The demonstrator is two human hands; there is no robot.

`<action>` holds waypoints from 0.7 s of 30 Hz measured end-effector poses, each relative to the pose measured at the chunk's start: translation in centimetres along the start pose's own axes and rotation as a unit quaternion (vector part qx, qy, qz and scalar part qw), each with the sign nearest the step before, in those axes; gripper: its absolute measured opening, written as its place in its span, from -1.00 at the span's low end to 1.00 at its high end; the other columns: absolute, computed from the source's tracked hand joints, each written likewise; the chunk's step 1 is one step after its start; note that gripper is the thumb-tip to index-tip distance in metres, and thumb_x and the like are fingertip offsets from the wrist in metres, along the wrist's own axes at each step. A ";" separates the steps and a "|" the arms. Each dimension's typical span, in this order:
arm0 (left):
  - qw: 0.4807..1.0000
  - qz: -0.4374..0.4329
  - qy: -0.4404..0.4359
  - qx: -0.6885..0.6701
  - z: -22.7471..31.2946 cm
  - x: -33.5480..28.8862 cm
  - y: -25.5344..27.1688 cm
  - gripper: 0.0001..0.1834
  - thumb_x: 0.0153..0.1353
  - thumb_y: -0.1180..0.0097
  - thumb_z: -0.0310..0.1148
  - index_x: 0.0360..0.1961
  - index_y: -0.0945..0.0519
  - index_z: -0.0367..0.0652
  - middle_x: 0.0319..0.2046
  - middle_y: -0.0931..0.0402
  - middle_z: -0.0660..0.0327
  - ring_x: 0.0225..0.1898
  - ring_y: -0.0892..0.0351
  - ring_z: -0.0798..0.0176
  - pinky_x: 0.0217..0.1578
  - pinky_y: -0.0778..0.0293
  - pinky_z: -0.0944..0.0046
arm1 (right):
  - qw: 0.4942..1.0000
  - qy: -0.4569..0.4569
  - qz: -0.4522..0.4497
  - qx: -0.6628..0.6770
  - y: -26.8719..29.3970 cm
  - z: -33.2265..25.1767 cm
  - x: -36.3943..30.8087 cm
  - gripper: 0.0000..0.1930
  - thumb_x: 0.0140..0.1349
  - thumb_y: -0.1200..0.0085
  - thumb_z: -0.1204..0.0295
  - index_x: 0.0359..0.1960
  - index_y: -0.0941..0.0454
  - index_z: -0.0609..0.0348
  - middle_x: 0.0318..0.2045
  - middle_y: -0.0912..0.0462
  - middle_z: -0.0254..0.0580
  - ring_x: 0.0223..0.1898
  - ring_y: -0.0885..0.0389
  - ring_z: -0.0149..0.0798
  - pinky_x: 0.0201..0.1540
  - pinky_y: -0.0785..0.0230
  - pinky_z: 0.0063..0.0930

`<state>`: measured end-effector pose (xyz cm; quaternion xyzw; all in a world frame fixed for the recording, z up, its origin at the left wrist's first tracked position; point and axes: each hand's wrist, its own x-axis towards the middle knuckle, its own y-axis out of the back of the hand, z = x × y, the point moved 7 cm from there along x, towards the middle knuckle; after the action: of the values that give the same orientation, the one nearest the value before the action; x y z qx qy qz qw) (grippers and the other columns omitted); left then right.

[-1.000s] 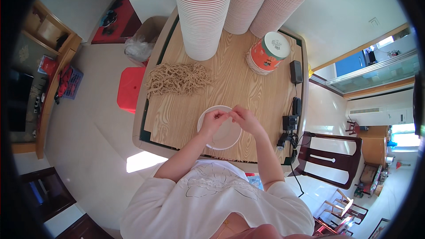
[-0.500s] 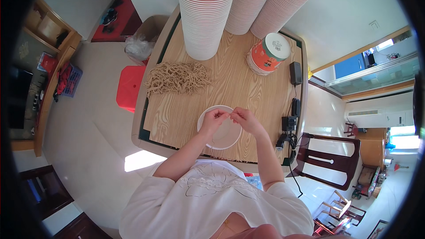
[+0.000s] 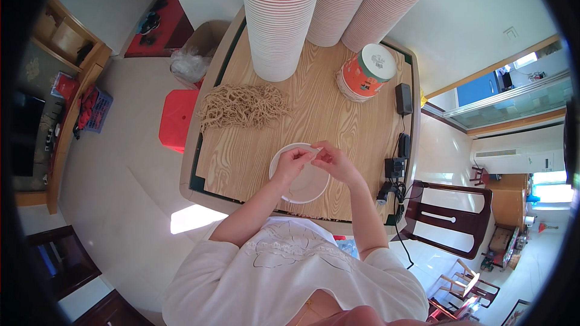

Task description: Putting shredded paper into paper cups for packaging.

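Right grip slightly higher now

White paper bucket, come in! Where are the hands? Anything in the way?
Left hand, right hand close together over white paper bucket. Bucket open side up. Tangled beige string pile off left, not blocking.

Daylight lit the room brightly, glaring white through the window at the right. A sun patch burned out on the near-left floor. Soft shading filled the white tub; the worktop looked sharp. Straight edges bowed toward a black, rounded rim.
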<state>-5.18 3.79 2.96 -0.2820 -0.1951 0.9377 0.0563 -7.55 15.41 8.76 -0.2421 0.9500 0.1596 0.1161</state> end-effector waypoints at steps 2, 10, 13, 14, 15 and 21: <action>0.999 -0.016 0.026 -0.033 -0.2 0.0 -0.3 -0.91 0.05 -0.09 -0.37 -0.45 -0.52 -0.15 -0.67 -0.31 0.45 -0.68 -0.19 0.60 -0.70 -0.07 0.56 | 1.000 0.007 0.015 0.005 0.3 0.0 -0.1 -0.80 0.08 -0.02 0.55 -0.23 -0.45 0.24 -0.53 -0.47 -0.40 -0.49 -0.38 -0.57 -0.40 -0.27 -0.69; 0.991 -0.037 0.076 -0.105 -1.2 0.2 -0.7 -0.87 0.07 -0.09 -0.30 -0.47 -0.49 -0.11 -0.72 -0.21 0.49 -0.74 -0.10 0.63 -0.78 0.05 0.59 | 0.997 0.030 0.077 0.012 1.0 0.4 0.0 -0.90 0.05 -0.06 0.55 -0.37 -0.54 0.27 -0.51 -0.55 -0.35 -0.48 -0.42 -0.57 -0.40 -0.30 -0.69; 0.991 -0.043 0.077 -0.099 -1.1 0.1 -0.8 -0.88 0.06 -0.10 -0.31 -0.49 -0.50 -0.11 -0.72 -0.22 0.48 -0.74 -0.10 0.63 -0.79 0.05 0.58 | 0.995 0.042 0.095 -0.004 1.2 0.4 -0.1 -0.90 0.07 -0.04 0.51 -0.41 -0.52 0.29 -0.56 -0.53 -0.30 -0.52 -0.42 -0.52 -0.44 -0.30 -0.63; 0.991 -0.043 0.077 -0.099 -1.2 0.2 -0.7 -0.88 0.06 -0.10 -0.31 -0.49 -0.50 -0.11 -0.72 -0.22 0.48 -0.74 -0.10 0.63 -0.79 0.05 0.58 | 0.994 0.025 0.104 -0.022 1.2 0.0 -0.3 -0.89 0.09 -0.02 0.49 -0.44 -0.51 0.30 -0.59 -0.52 -0.28 -0.54 -0.42 -0.50 -0.46 -0.30 -0.62; 0.995 -0.032 0.060 -0.068 -1.2 0.3 -0.4 -0.88 0.06 -0.10 -0.32 -0.48 -0.51 -0.12 -0.71 -0.25 0.47 -0.73 -0.11 0.63 -0.78 0.04 0.58 | 0.993 0.009 0.113 -0.041 1.2 -0.1 -0.3 -0.87 0.11 0.01 0.47 -0.47 -0.50 0.30 -0.63 -0.50 -0.25 -0.56 -0.42 -0.49 -0.48 -0.29 -0.61; 0.999 0.010 -0.026 0.025 0.0 0.4 -0.8 -0.90 0.02 -0.13 -0.36 -0.47 -0.55 -0.15 -0.68 -0.35 0.43 -0.72 -0.16 0.61 -0.76 0.01 0.55 | 0.983 0.008 0.128 -0.133 1.4 -0.4 -0.6 -0.75 0.15 0.08 0.35 -0.56 -0.45 0.30 -0.72 -0.41 -0.18 -0.63 -0.38 -0.41 -0.55 -0.24 -0.51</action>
<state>-5.49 4.59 3.05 -0.2579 -0.1700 0.9499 0.0485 -7.81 16.66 9.63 -0.1333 0.9442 0.2964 0.0535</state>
